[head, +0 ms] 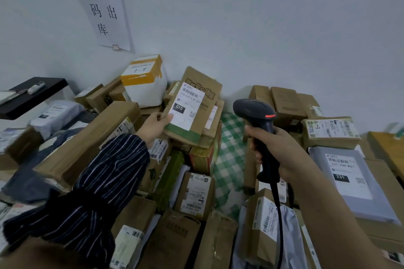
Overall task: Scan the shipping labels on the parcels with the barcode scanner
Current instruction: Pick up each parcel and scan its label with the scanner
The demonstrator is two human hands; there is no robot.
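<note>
My left hand [155, 125] grips the near left edge of a flat brown cardboard parcel [200, 85], tilting it up from the pile. Its white shipping label [187, 106], marked 010, faces me. My right hand [277, 150] holds the black barcode scanner [261, 124] by its handle, to the right of that parcel. The scanner's head is level with the label and apart from it. Its black cable [278, 214] hangs down toward me.
Cardboard parcels are heaped on both sides, with a strip of green checked cloth [229, 153] showing between them. A white foam box [145, 82] with orange tape stands against the wall. A grey mailer bag [349, 183] marked 231 lies at right. A black shelf [32, 96] sits at far left.
</note>
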